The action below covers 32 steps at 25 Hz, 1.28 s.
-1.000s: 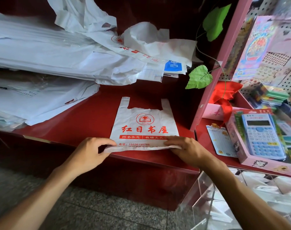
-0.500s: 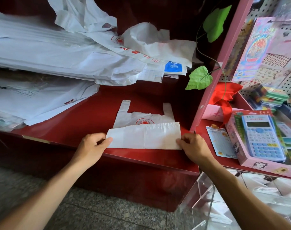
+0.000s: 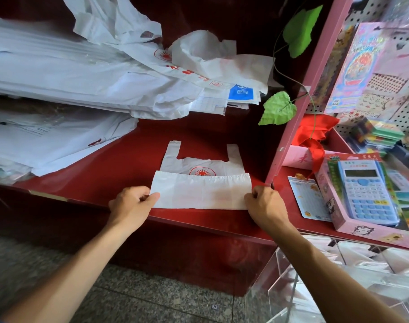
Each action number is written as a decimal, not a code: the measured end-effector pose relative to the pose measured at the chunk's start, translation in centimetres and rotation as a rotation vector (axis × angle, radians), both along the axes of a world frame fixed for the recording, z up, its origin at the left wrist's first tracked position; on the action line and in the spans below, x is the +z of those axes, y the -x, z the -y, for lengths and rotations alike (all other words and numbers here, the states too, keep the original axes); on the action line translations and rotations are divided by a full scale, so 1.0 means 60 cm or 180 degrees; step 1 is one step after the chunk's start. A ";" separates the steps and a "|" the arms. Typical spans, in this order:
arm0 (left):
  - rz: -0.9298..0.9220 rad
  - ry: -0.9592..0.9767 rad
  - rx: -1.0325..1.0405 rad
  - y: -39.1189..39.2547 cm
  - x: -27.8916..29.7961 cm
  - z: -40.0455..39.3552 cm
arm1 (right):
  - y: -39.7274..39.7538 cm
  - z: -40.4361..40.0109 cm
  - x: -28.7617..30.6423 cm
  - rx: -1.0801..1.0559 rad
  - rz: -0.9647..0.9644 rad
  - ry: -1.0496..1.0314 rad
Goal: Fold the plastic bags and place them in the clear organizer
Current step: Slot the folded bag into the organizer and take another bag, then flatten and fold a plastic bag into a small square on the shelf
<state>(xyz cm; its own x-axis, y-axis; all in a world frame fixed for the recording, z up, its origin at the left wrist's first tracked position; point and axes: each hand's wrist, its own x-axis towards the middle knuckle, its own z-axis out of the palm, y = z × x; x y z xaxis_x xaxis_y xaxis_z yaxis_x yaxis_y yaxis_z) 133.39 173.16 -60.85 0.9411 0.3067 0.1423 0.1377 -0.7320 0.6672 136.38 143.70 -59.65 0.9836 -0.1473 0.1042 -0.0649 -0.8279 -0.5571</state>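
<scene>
Head view | red shelf bears white plastic bag, bottom half folded up, near front edge | left hand pinches bag's left end | right hand pinches right end, forearms extended

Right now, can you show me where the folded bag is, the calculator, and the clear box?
bag [image 3: 200, 194], head view, on the folded-up white flap.
calculator [image 3: 368, 194], head view, on its blue keys.
clear box [image 3: 292, 285], head view, on its see-through front wall, lower right.
</scene>
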 end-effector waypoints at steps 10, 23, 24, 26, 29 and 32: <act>0.0094 0.0397 -0.0018 0.001 -0.001 -0.017 | 0.006 -0.014 -0.003 -0.0066 0.0183 0.0279; 0.0247 -0.0485 0.0309 0.003 0.000 0.005 | 0.013 -0.021 -0.005 -0.0056 0.0213 0.0604; 0.0248 -0.0550 0.0309 0.003 0.000 0.005 | 0.014 -0.022 -0.004 -0.0058 0.0216 0.0609; 0.0247 -0.0665 0.0326 0.003 0.000 0.007 | 0.016 -0.022 -0.003 -0.0073 0.0229 0.0656; 0.0229 -0.0754 0.0343 0.003 0.001 0.009 | 0.016 -0.022 -0.005 -0.0127 0.0215 0.0673; 0.0179 -0.0658 0.0385 0.003 0.001 0.006 | 0.016 -0.023 -0.007 -0.0170 0.0178 0.0597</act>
<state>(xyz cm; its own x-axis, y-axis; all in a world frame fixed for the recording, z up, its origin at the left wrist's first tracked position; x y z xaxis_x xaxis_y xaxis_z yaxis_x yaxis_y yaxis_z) 133.23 172.78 -60.79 0.8882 0.3755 0.2649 0.1994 -0.8343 0.5140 135.40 145.10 -60.08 0.9668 -0.1721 0.1889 -0.0850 -0.9137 -0.3975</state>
